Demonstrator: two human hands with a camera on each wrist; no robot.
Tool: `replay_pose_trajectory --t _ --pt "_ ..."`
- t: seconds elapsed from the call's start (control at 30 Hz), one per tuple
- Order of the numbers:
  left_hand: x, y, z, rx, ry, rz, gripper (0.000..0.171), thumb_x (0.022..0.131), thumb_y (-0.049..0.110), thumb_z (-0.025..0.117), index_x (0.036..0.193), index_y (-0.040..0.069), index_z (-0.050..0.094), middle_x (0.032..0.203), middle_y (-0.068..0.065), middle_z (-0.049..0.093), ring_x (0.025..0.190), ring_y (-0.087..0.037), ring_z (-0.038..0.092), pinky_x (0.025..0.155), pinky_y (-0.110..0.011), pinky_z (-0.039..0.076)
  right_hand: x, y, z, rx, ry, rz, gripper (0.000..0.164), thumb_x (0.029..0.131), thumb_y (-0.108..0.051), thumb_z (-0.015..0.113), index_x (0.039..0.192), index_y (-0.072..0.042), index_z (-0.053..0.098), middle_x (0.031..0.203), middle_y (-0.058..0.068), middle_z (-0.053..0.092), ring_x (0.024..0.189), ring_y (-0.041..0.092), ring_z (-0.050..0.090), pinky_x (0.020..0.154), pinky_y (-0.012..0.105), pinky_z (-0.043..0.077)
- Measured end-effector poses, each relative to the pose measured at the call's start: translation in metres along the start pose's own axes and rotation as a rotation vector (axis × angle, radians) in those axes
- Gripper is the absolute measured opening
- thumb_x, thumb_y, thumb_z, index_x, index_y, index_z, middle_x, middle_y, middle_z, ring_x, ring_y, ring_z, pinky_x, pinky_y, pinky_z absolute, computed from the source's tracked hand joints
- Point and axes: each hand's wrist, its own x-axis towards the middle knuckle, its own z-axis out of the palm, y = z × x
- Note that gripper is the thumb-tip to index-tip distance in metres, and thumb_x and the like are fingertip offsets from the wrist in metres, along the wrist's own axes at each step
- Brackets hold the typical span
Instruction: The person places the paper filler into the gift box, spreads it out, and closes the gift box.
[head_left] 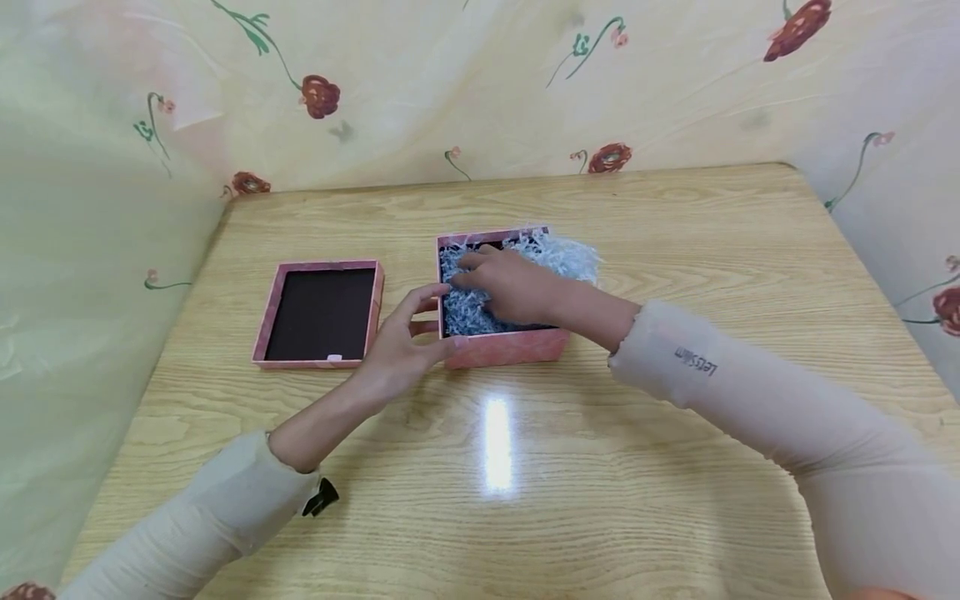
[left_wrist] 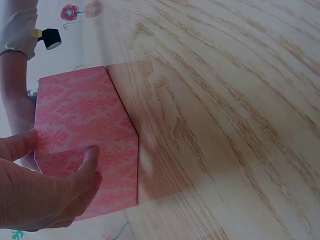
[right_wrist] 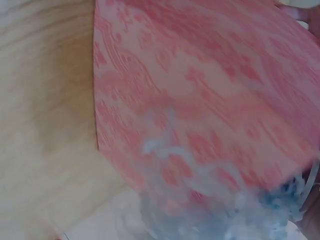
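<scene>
A pink patterned box (head_left: 506,348) stands on the table, filled with blue shredded paper (head_left: 468,312). Some shreds spill over its right rim, and loose strands (right_wrist: 180,165) hang across the box wall in the right wrist view. My right hand (head_left: 513,285) is inside the box, its spread fingers on the shredded paper; the thumb tip is partly hidden. My left hand (head_left: 401,337) rests against the box's left side, thumb near the front corner. In the left wrist view, its extended fingers (left_wrist: 87,167) touch the patterned wall (left_wrist: 82,110).
Left of the box lies a shallow pink lid (head_left: 378,304) with a black inside, open side up. A small white tab (head_left: 334,357) shows at its front edge. Flower-patterned sheeting (head_left: 465,92) borders the wooden table (head_left: 600,500) at the back and sides.
</scene>
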Motion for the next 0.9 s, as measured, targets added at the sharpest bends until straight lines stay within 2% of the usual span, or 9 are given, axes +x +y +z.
replay_pose_trajectory --t 0.17,0.3,0.47,0.6,0.73,0.9 --pt "0.0 0.001 0.0 0.001 -0.001 -0.002 0.066 0.089 0.011 0.07 0.145 0.022 0.037 0.144 -0.011 0.036 0.124 -0.033 0.046 0.097 -0.044 0.047 0.005 0.002 0.011 -0.026 0.014 -0.015 0.048 0.082 0.013 0.052 0.125 -0.004 0.063 0.124 0.016 0.058 0.11 0.035 0.054 0.092 0.048 0.048" --pt "0.0 0.002 0.001 0.002 -0.004 -0.002 0.065 0.089 0.011 0.069 0.145 0.022 0.037 0.144 -0.011 0.036 0.124 -0.033 0.046 0.097 -0.044 0.047 0.003 -0.001 0.009 -0.037 -0.004 0.022 0.049 0.083 0.008 0.052 0.128 -0.007 0.061 0.127 0.015 0.056 0.114 0.036 0.051 0.093 0.054 0.046" --pt "-0.001 0.003 0.001 0.008 -0.006 -0.006 0.066 0.09 0.013 0.069 0.146 0.022 0.037 0.144 -0.011 0.036 0.124 -0.033 0.046 0.097 -0.044 0.047 -0.008 -0.006 -0.008 -0.038 -0.016 0.064 0.046 0.091 -0.011 0.061 0.136 -0.014 0.055 0.144 0.014 0.043 0.136 0.037 0.033 0.108 0.061 0.027" --pt "-0.001 0.003 0.0 0.013 -0.008 0.004 0.065 0.09 0.012 0.069 0.146 0.022 0.036 0.144 -0.012 0.036 0.125 -0.034 0.046 0.097 -0.045 0.046 -0.017 -0.008 -0.025 -0.034 0.04 0.057 0.055 0.093 -0.033 0.064 0.142 -0.016 0.049 0.152 0.013 0.033 0.141 0.035 0.025 0.111 0.06 0.016" --pt "-0.001 0.002 0.0 0.02 -0.009 0.011 0.066 0.09 0.012 0.068 0.146 0.022 0.036 0.144 -0.012 0.036 0.124 -0.034 0.046 0.098 -0.045 0.046 -0.026 -0.007 -0.036 -0.078 0.09 0.079 0.066 0.095 -0.049 0.054 0.151 -0.02 0.034 0.16 0.008 0.018 0.146 0.031 0.012 0.113 0.06 0.003" --pt "-0.001 0.002 0.0 0.032 -0.006 -0.002 0.065 0.091 0.013 0.068 0.146 0.024 0.036 0.144 -0.011 0.036 0.124 -0.033 0.047 0.098 -0.044 0.047 -0.036 -0.004 -0.038 -0.135 0.044 0.119 0.072 0.097 -0.058 0.039 0.155 -0.026 0.012 0.162 0.002 -0.005 0.147 0.026 -0.012 0.11 0.06 -0.015"
